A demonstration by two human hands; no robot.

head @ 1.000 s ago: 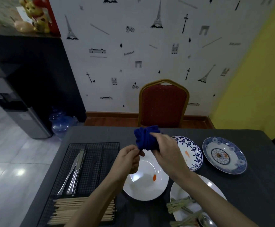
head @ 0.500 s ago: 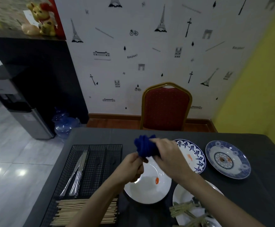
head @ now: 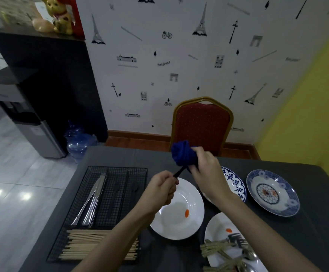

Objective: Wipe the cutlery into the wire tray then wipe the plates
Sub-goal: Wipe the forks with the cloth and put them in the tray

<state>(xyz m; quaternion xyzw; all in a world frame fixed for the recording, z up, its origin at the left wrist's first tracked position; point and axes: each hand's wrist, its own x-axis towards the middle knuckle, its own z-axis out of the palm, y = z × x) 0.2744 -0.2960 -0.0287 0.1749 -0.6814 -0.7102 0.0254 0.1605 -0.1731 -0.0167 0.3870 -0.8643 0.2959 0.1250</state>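
My right hand (head: 204, 171) grips a bunched blue cloth (head: 182, 155) wrapped round the upper end of a thin dark utensil (head: 180, 171). My left hand (head: 159, 190) grips the utensil's lower end, just below the cloth. Both hands hover above a white plate (head: 179, 214) with an orange smear. The black wire tray (head: 118, 185) lies to the left, holding two metal knives (head: 90, 203) and several wooden chopsticks (head: 85, 242). A second white plate (head: 218, 230) at the bottom right carries forks and spoons (head: 232, 250). Which kind of utensil I hold is hidden by the cloth.
Two blue patterned plates (head: 236, 185) (head: 273, 193) sit on the dark table (head: 316, 232) at the right. A red chair (head: 202, 124) stands at the far edge. A water dispenser (head: 28, 122) and blue bottle (head: 77, 140) stand on the floor at the left.
My hands have drawn apart a little: a short length of the dark utensil now shows between the left hand and the cloth. The cloth has risen slightly.
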